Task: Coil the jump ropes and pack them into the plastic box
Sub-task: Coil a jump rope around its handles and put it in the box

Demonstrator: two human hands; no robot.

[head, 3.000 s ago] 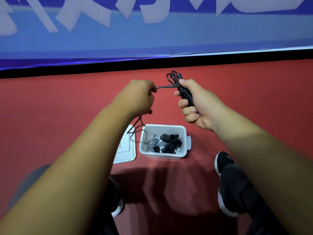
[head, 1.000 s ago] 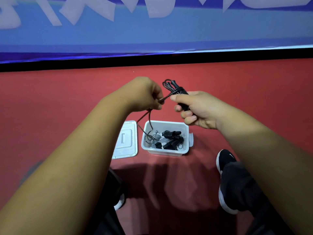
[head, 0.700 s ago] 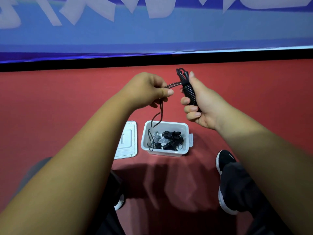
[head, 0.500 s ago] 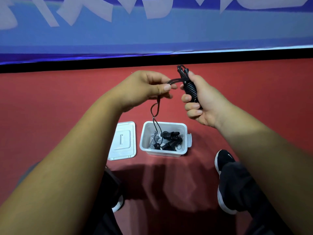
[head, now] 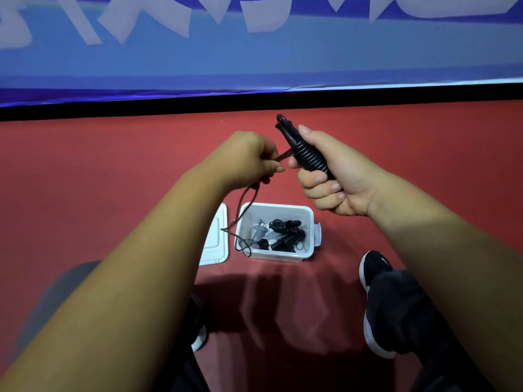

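Large white characters (head: 158, 21) are running across the blue banner (head: 254, 60) behind the red floor (head: 85, 171), but their upper parts are lying out of view and none is reading as a word. A small white mark (head: 383, 260) is showing on the black shoe (head: 375, 271), too small to name a brand.

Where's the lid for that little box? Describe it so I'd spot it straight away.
Look at the red floor below the blue banner. Near its middle stands a white plastic box with coiled ropes inside; the lid lies flat on the floor just to its left, partly hidden by the person's left forearm. It is the only flat white panel there.
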